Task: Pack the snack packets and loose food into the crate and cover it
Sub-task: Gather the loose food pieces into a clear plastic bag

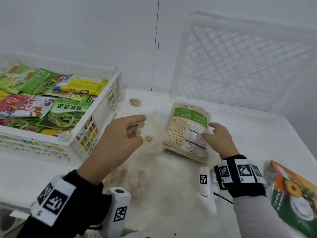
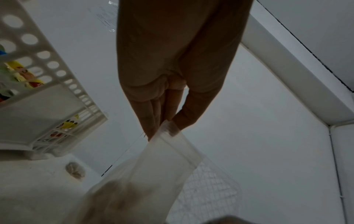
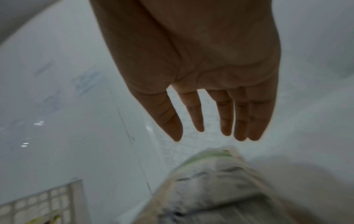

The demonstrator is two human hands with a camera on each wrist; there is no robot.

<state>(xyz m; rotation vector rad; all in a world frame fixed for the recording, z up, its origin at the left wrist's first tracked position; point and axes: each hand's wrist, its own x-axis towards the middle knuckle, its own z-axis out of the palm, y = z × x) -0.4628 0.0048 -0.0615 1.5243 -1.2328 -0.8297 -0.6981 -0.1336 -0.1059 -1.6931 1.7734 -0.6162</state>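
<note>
My left hand (image 1: 137,127) pinches the top corner of a clear plastic bag (image 1: 154,133) between thumb and fingers (image 2: 153,121). The bag (image 2: 162,166) hangs to the table with pale loose food in its lower part. My right hand (image 1: 211,130) is open with straight fingers (image 3: 226,118) at the right side of a tan pouch with a green label (image 1: 187,131), which lies flat; contact cannot be told. The white crate (image 1: 96,117) at the left holds several snack packets. One loose piece of food (image 1: 135,102) lies behind the bag.
A second white lattice crate (image 1: 240,66) leans against the wall at the back right. An orange and green packet (image 1: 295,194) lies at the near right. The white wall stands close behind the table (image 1: 248,138).
</note>
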